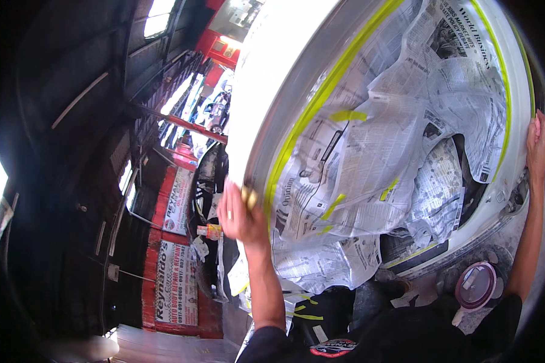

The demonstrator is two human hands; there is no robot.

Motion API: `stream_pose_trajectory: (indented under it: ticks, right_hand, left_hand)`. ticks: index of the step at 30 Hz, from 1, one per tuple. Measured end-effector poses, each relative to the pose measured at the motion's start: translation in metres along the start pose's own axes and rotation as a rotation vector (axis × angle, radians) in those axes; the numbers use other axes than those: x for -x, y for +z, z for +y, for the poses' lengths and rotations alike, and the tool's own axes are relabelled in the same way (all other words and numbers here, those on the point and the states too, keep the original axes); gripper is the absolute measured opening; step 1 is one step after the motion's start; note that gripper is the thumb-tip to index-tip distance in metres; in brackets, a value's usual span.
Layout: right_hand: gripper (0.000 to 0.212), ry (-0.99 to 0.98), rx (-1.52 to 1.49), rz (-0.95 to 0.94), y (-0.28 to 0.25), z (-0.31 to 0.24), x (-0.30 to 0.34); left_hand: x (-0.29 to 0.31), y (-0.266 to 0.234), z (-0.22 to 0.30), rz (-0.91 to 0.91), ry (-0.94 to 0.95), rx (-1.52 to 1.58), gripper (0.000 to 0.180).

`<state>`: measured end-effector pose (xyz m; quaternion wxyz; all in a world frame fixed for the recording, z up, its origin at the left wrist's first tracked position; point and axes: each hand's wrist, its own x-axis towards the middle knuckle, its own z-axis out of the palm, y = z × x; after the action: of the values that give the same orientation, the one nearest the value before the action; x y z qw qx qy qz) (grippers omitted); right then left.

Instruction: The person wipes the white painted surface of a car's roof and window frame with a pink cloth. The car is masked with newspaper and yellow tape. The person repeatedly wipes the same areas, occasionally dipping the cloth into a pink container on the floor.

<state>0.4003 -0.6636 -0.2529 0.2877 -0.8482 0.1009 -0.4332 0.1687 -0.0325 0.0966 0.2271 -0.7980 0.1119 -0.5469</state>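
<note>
A white car body panel (266, 72) fills the upper middle. Its opening is masked with newspaper (381, 139) held by yellow-green tape (321, 97). My left hand (239, 215) presses a small yellowish pad (249, 196) against the white panel, right beside the taped edge. My right hand (538, 145) is far to the right, its fingers closed over the white rim of the panel next to another tape line (506, 103). Both forearms reach up from my dark shirt at the bottom.
A round container with a maroon lid (475, 284) sits low on the right. More taped newspaper (321, 266) hangs below the panel. Red signboards (172, 266) and a parked motorcycle (218, 109) stand to the left, under a dark roof.
</note>
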Motion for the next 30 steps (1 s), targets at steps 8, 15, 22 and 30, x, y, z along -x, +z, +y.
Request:
stream_pose_trajectory:
  ticks: [8, 15, 22, 30]
  right_hand:
    - [0.039, 0.012, 0.030, 0.076, -0.001, -0.023, 0.010]
    - [0.034, 0.045, 0.088, 0.161, -0.013, -0.045, 0.011]
    - [0.049, 0.048, 0.101, 0.165, -0.029, -0.067, 0.012]
    - [0.082, -0.006, 0.006, 0.186, -0.035, -0.116, 0.021]
  left_hand:
    - [-0.123, 0.029, 0.064, -0.009, 0.252, 0.047, 0.047]
    - [-0.065, 0.006, 0.017, -0.032, 0.090, 0.119, 0.035]
    - [-0.193, 0.054, 0.116, 0.010, 0.182, 0.279, 0.042]
    - [-0.143, 0.040, 0.080, 0.040, 0.173, 0.163, 0.044]
